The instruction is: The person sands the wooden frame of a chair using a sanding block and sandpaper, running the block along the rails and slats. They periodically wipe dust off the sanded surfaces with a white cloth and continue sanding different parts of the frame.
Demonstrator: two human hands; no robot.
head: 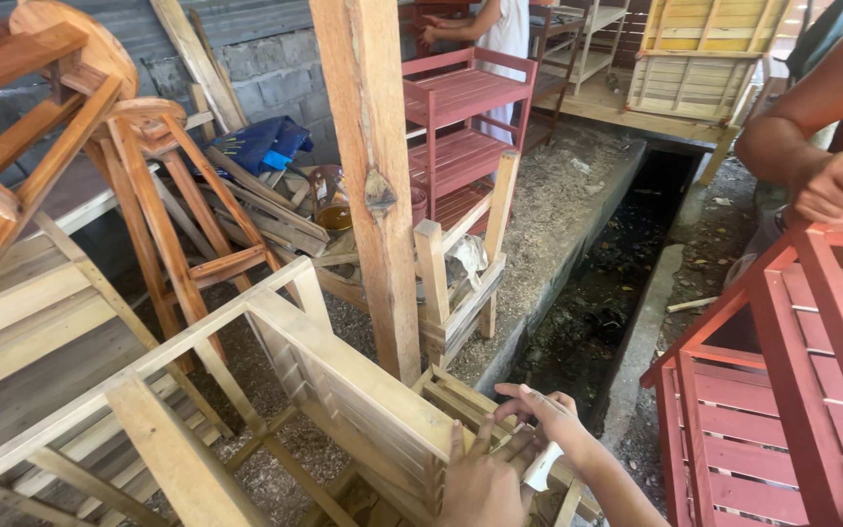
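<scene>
Nearest to me, at the bottom of the view, my left hand (480, 483) lies flat against the end of an unpainted wooden rack (343, 390), fingers spread and pressed on its slats; it grips nothing. My right hand (543, 415) is just beyond it, fingers extended and loosely curved over the rack's far corner. A small pale object sits under the wrist; I cannot tell what it is, or whether the hand holds it.

The unpainted rack lies tilted on its side across the gravel floor (265, 390), its long rails running toward the lower left. Its slatted end rests against the foot of an upright timber post (373, 185).

To the right stands a red-painted slatted rack (782, 390), tilted. Another person's hand (831, 187) is closed in a fist at its upper rail, arm reaching in from the upper right corner.

Behind the post stands a second red shelf unit (461, 127), upright, with another person partly visible beyond it. At the left, brown wooden stools (158, 176) are stacked leaning against a grey block wall (265, 59). A blue cloth (265, 144) lies on loose planks near them. A dark drainage trench (607, 283) runs between the gravel and the right-hand rack.
</scene>
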